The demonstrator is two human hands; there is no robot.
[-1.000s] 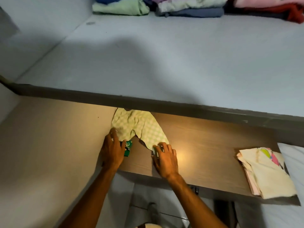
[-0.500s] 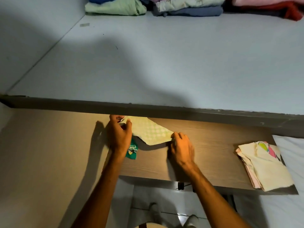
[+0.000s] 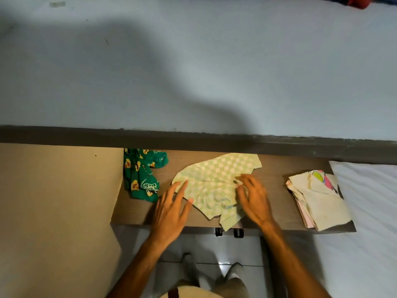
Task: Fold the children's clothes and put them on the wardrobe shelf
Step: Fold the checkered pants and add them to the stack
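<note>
From the head camera, the pale green checked cotton children's garment (image 3: 217,186) lies spread and rumpled on the brown wooden shelf board (image 3: 272,203), one corner hanging past the board's near edge. Half a second ago it was held up off the board by both hands as a folded flap at the left; it now sits further right and flat on the board, so the fold looks undone or restarted, and the judgement is that smoothing comes before the next fold. The left hand (image 3: 171,209) is released, fingers splayed, its fingertips touching the garment's left edge without gripping. The right hand (image 3: 253,198) is also open, palm down, pressing on the garment's right part and grasping nothing. The dark green printed children's garment (image 3: 140,177), earlier mostly hidden under the checked one and the left hand, now lies exposed at the left end of the board against the beige side panel (image 3: 60,201). The folded cream cloth stack with a pink and yellow print (image 3: 318,201) remains at the right end, apart from the hands.
</note>
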